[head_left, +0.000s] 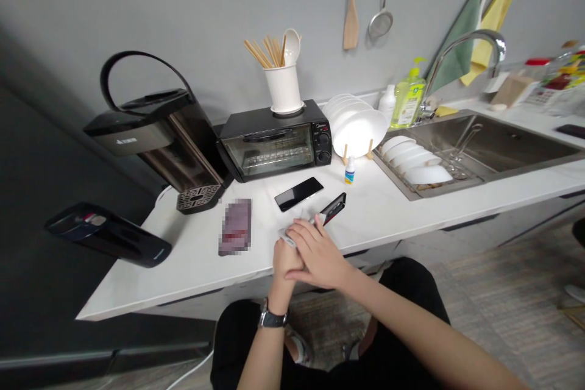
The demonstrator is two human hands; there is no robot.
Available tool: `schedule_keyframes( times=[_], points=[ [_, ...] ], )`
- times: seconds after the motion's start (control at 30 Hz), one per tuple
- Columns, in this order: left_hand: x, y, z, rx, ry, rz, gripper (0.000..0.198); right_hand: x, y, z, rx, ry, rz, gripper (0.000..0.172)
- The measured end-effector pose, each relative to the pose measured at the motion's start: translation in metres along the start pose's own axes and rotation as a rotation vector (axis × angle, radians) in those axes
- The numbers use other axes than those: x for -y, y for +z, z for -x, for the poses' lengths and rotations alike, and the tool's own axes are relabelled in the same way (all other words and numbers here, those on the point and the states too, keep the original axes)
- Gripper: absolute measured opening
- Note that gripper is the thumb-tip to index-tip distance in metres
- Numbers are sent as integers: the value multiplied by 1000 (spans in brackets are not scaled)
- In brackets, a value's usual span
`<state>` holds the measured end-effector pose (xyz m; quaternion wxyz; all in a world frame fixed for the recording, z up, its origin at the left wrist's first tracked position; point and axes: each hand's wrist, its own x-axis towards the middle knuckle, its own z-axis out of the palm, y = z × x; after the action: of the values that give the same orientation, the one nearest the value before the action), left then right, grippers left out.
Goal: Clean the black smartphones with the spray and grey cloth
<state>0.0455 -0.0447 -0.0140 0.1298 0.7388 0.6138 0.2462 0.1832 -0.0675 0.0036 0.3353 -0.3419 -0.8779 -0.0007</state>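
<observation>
At lower centre, the right hand (pixel 321 256) overlaps the left hand (pixel 283 263), both closed on a white wipe (pixel 285 236) and a red-edged black phone (pixel 335 205) whose far end rests braced on the tabletop (pixel 388 210).

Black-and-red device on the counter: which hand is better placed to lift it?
Right, probably. The right hand lies over the left hand, its fingers beside the near end of the black-and-red device, which angles off to the right. The left hand is mostly covered, touching a white wipe.
</observation>
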Motion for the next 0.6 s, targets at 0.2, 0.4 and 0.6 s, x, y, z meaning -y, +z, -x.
schedule_keyframes(
  times=[0.2,0.4,0.6],
  points=[
    [-13,-10,4,-13,20,72,27,-76,-30,3,-57,127,168,65],
    [-19,-11,3,-61,18,127,31,-66,-21,4,-221,413,251,67],
    [-3,0,0,-27,38,-6,18,10,10,2,-119,232,87,81]
  ],
)
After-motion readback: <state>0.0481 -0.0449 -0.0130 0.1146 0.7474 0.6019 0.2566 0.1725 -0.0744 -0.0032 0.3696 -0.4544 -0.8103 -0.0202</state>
